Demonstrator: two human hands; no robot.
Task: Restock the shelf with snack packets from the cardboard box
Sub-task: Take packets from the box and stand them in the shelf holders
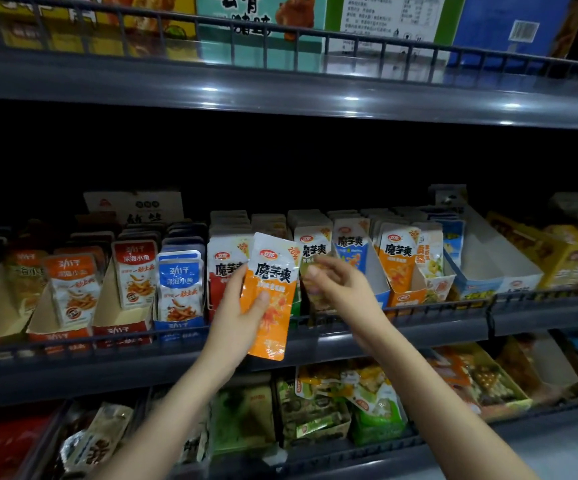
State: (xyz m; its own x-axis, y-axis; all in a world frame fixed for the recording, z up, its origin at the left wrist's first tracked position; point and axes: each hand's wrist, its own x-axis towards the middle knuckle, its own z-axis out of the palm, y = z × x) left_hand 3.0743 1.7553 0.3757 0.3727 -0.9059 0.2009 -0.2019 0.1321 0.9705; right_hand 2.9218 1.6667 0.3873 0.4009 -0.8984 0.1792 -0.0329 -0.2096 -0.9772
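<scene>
Left hand (242,306): thumb pressed across the front of the orange snack packet (273,271), fingers curled behind it. The packet is upright with a slight tilt, in front of the middle shelf (436,329), its lower end hanging below the shelf's rail. Right hand (341,287), just right of the packet: fingers loosely curled, thumb and forefinger close together at a packet row (311,244) behind. Motion blur here, so I cannot tell whether they pinch anything. On the middle shelf, left of the packet, cardboard trays hold fish snack packets (135,271) in orange, red and blue. Directly behind it stands a red-labelled row (223,271). Right of it are a blue row (351,254), an orange row (398,261) and yellow boxes (564,261). The upper shelf (280,88) carries cartons (263,26). Below the packet lie green packets (377,417). Both bare forearms rise from the lower edge, converging on the packet.
</scene>
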